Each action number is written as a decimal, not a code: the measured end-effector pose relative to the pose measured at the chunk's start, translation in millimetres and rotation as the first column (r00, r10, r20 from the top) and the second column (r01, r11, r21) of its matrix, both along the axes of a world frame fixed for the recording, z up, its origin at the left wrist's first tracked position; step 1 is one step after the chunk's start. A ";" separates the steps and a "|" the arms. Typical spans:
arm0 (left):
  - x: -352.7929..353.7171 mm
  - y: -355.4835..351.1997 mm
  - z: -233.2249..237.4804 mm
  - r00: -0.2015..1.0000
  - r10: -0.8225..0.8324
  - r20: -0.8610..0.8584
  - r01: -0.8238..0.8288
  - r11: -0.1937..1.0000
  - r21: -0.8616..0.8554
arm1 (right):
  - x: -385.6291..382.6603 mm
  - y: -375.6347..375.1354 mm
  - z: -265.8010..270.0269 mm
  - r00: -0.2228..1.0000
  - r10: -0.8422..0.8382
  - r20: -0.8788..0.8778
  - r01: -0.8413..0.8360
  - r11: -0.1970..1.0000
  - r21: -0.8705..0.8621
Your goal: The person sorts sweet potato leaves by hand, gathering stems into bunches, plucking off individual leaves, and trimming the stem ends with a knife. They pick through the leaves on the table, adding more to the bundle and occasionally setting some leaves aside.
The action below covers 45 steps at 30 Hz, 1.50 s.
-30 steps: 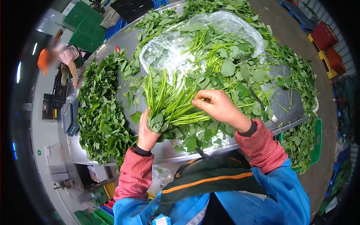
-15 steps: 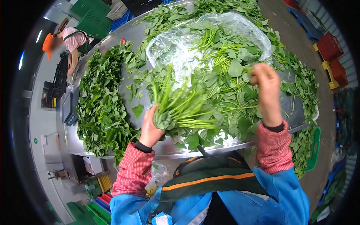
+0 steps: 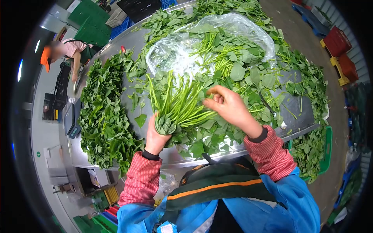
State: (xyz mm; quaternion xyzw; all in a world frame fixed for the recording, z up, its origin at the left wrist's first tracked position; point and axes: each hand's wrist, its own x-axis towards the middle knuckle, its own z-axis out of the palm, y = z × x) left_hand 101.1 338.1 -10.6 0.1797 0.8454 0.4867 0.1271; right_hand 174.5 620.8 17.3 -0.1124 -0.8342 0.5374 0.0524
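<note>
My left hand point(image 3: 156, 136) is wrapped round a bunch of leafy greens point(image 3: 180, 103). Its pale green stems fan out up and to the right, and folded leaves show at my thumb. At the right side of that bunch, my right hand point(image 3: 229, 106) has its thumb and fingers pinched together close to the stem ends. Whatever sits between those fingertips is too small to make out. Beneath and beyond both hands lies a loose pile of leafy stems point(image 3: 256, 58), partly on a clear plastic bag point(image 3: 167, 50) spread over the metal table point(image 3: 134, 91).
A long heap of leaves point(image 3: 105, 112) lies to the left, beside a scale point(image 3: 72, 120). A green crate point(image 3: 326, 149) with greens stands low at the right. Across the table, a person in an orange cap point(image 3: 46, 58) bends over the edge. Red crates point(image 3: 337, 42) stand far right.
My right hand has moved left and down, from above the pile to the held bunch. My left hand still grips the bunch, its stems now more upright. The other person's arm has shifted.
</note>
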 end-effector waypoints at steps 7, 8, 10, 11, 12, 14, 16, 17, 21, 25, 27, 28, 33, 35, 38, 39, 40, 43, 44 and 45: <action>10.9 5.0 5.1 0.981 -0.018 -0.193 -0.020 0.981 -0.194 | -10.0 -5.8 3.4 0.995 0.024 -0.093 -0.022 0.999 0.028; 10.9 1.9 1.1 0.990 -0.007 -0.139 -0.014 0.988 -0.154 | -8.1 -8.8 5.3 0.986 0.002 -0.165 0.003 0.999 0.033; 8.2 -2.0 -6.7 0.999 -0.002 -0.032 0.000 0.997 -0.072 | -5.8 -11.9 8.4 0.950 -0.048 -0.308 0.063 0.997 0.038; 7.9 -1.5 -9.2 1.000 -0.015 -0.013 0.014 0.999 -0.046 | -5.8 -12.8 13.6 0.924 -0.061 -0.377 0.081 0.996 0.038; 8.9 0.5 -10.6 1.000 -0.026 0.007 0.026 0.999 -0.022 | -5.5 -14.2 21.5 0.893 -0.071 -0.444 0.097 0.995 0.037; 10.0 3.3 -10.7 0.997 -0.051 0.055 0.050 0.999 0.016 | -3.4 -16.8 33.3 0.839 -0.152 -0.522 0.128 0.988 -0.082; 9.7 6.4 -9.1 0.991 -0.079 0.107 0.074 0.996 0.052 | -0.6 -17.0 43.1 0.796 -0.293 -0.530 0.145 0.942 -0.303; 9.6 5.4 -9.6 0.992 -0.089 0.092 0.084 0.995 0.058 | -1.9 -1.0 49.1 0.727 -0.398 -0.560 0.184 0.898 -0.400; 10.1 -25.0 -8.2 0.910 -0.018 0.415 -0.079 0.973 0.216 | 4.8 83.7 69.7 0.729 -0.540 -0.421 0.051 0.656 -0.753; 7.0 -42.1 7.1 0.817 -0.016 0.577 -0.297 0.845 0.444 | 18.4 95.8 10.7 0.979 -0.091 -0.180 0.086 0.996 -0.035; 3.0 -46.7 10.9 0.740 0.012 0.672 -0.415 0.795 0.443 | 30.9 66.8 -11.0 0.963 0.203 0.178 -0.269 0.769 0.579; 0.3 -53.2 8.5 0.711 0.018 0.703 -0.460 0.767 0.446 | 32.3 51.4 -18.0 0.959 0.273 0.075 -0.259 0.736 0.626; 1.7 -62.5 0.8 0.682 -0.156 0.715 -0.454 0.676 0.581 | 13.0 10.0 -45.3 0.886 0.456 0.086 -0.449 0.889 -0.089; 8.9 -54.8 2.9 0.678 -0.241 0.695 -0.419 0.651 0.634 | -5.2 1.4 -79.0 0.852 0.523 0.020 -0.463 0.771 -0.438; 18.6 -48.1 -3.2 0.587 -0.392 0.708 -0.381 0.638 0.669 | -16.9 -6.4 -76.7 0.880 0.446 -0.161 -0.454 0.691 -0.562; 26.9 -33.6 4.4 0.654 -0.266 0.709 -0.366 0.708 0.603 | -24.0 -9.5 -75.0 0.880 0.441 -0.176 -0.457 0.688 -0.563; 26.1 -32.9 -3.1 0.643 -0.314 0.699 -0.303 0.734 0.608 | -25.9 -9.9 -73.3 0.882 0.406 -0.240 -0.466 0.679 -0.567; 32.7 -3.5 7.6 0.687 -0.130 0.715 -0.255 0.879 0.404 | -20.5 -12.8 -40.9 0.877 0.321 -0.356 -0.479 0.624 -0.617; 27.8 -3.3 -6.7 0.743 -0.178 0.645 -0.097 0.925 0.366 | -19.9 -17.0 -41.5 0.894 0.290 -0.341 -0.446 0.646 -0.620; 32.1 8.7 -1.4 0.818 -0.138 0.559 -0.073 0.939 0.337 | -20.1 -21.8 -44.3 0.909 0.257 -0.327 -0.412 0.667 -0.621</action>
